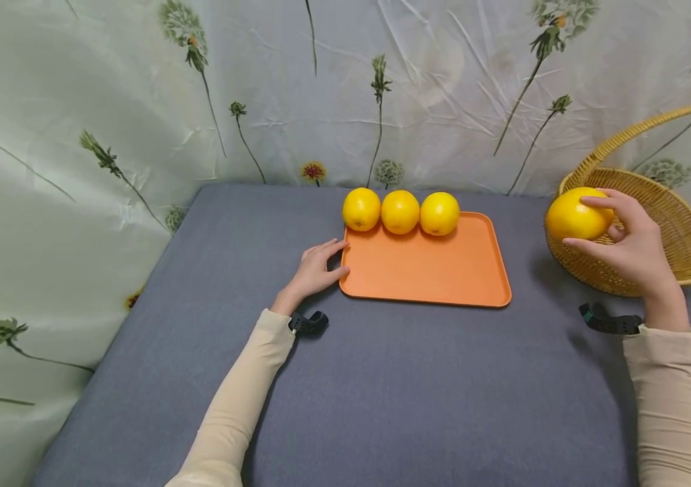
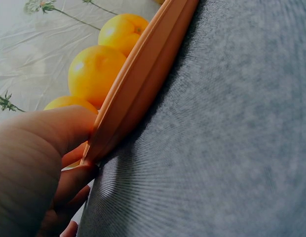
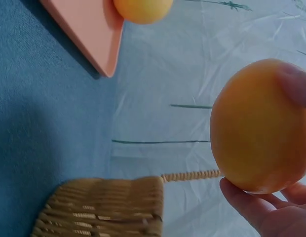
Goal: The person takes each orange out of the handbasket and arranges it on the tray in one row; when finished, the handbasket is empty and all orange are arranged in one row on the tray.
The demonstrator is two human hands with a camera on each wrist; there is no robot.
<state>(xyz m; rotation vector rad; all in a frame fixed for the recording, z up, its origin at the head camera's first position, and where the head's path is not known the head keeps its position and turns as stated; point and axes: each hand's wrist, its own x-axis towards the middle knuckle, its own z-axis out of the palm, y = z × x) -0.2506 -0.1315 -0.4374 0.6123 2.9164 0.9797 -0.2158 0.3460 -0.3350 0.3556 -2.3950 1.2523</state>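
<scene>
My right hand grips an orange between thumb and fingers, over the near left side of a wicker basket. The right wrist view shows the same orange raised, with the fingertips at its underside. At the left end of an orange tray, my left hand holds the rim with thumb and fingers. Three more oranges sit side by side along the tray's far edge: a left one, a middle one and a right one.
The tray and basket stand on a table with a blue-grey cloth. The basket's tall handle arches above it. A curtain with a flower print hangs right behind the table and along its left side.
</scene>
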